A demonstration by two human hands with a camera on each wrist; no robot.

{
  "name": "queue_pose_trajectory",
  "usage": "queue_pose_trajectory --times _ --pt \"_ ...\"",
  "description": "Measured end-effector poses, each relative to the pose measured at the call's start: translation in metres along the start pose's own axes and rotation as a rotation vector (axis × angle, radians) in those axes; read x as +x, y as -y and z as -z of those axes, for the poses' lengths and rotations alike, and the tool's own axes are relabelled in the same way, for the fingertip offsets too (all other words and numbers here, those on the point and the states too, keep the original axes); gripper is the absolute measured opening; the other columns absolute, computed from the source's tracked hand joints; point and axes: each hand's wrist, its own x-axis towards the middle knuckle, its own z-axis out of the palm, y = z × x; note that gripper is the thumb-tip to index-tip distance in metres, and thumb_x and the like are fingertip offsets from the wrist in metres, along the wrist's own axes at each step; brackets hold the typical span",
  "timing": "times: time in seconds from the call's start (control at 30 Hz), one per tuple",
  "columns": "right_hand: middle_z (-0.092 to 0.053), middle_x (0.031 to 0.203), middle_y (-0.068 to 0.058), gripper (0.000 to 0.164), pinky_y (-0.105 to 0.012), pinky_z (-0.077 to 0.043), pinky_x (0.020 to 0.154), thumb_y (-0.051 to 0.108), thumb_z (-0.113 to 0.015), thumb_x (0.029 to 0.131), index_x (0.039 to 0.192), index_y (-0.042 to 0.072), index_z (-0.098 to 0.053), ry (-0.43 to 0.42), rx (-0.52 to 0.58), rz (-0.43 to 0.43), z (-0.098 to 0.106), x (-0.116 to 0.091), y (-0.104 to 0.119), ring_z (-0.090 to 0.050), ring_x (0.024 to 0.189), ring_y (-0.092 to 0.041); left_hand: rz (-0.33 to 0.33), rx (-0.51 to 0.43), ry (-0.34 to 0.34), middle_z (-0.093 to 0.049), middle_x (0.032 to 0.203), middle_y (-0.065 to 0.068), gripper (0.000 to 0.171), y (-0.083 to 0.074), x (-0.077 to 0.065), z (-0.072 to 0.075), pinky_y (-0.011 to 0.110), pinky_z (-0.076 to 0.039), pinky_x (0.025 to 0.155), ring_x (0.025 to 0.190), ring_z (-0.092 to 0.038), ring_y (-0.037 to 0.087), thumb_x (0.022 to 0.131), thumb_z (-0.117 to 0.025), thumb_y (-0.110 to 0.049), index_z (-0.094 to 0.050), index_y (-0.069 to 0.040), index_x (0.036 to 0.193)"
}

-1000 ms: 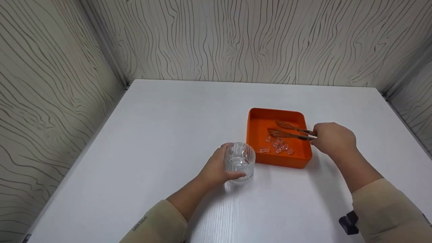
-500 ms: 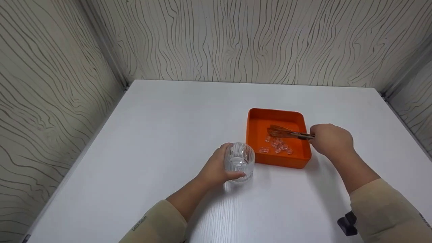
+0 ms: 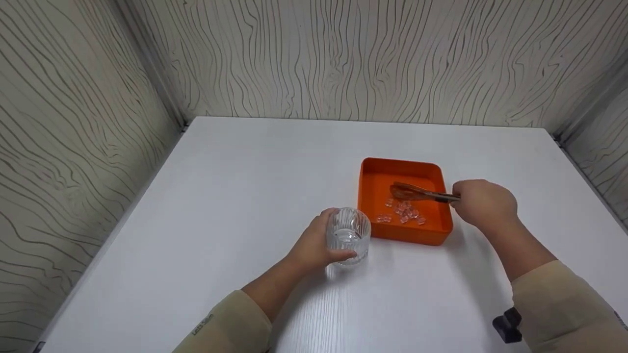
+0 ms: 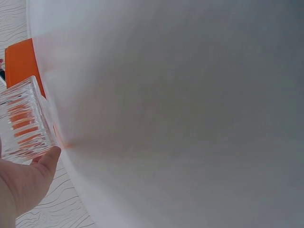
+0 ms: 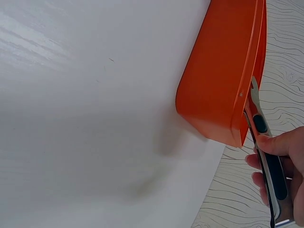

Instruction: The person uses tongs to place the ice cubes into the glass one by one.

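My left hand point(image 3: 313, 249) holds a ribbed clear glass point(image 3: 349, 241) upright on the white table, thumb across its near side. The glass stands against the near left corner of a square orange tray point(image 3: 378, 177). Several small clear cubes point(image 3: 406, 211) lie in the tray's near half. From the right, my right hand point(image 3: 485, 203) grips metal tongs point(image 3: 427, 194) that reach over the tray's rim. Their two arms are pressed together, tips just behind the cubes. The right wrist view shows the thumb on the dark grip of the tongs point(image 5: 274, 172); the tips are hidden behind the tray wall.
The white table point(image 3: 235, 186) extends around the tray and glass. Patterned panels point(image 3: 314, 59) rise behind it and at both sides. A small black object point(image 3: 508, 326) shows beside the right sleeve point(image 3: 564, 304).
The tongs' arms, spread a second ago, have come together as my right hand squeezed. Since then they have shifted very slightly right. My left hand and the glass have stayed put.
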Motion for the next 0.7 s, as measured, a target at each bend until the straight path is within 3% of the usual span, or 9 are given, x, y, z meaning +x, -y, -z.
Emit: queue_pose_trajectory --times 0.37,0.7 --pt "-0.057 0.064 -0.001 0.007 -0.031 -0.038 0.045 0.015 -0.060 0.084 0.086 0.009 -0.064 -0.052 0.013 0.031 0.010 -0.005 -0.006 -0.048 0.059 -0.021 0.012 0.002 0.002 -0.043 0.131 -0.006 0.097 -0.001 0.000 -0.001 0.040 -0.038 0.100 0.118 -0.044 0.015 0.061 -0.083 -0.039 -0.027 -0.028 0.139" --pt "-0.060 0.070 -0.002 0.014 -0.031 -0.041 0.048 0.018 -0.060 0.085 0.094 0.008 -0.065 -0.049 0.019 0.051 0.023 -0.013 0.001 -0.050 0.063 -0.022 0.033 -0.006 0.001 -0.043 0.132 -0.007 0.098 -0.002 0.000 -0.001 0.040 -0.037 0.101 0.119 -0.044 0.015 0.061 -0.083 -0.040 -0.026 -0.029 0.139"
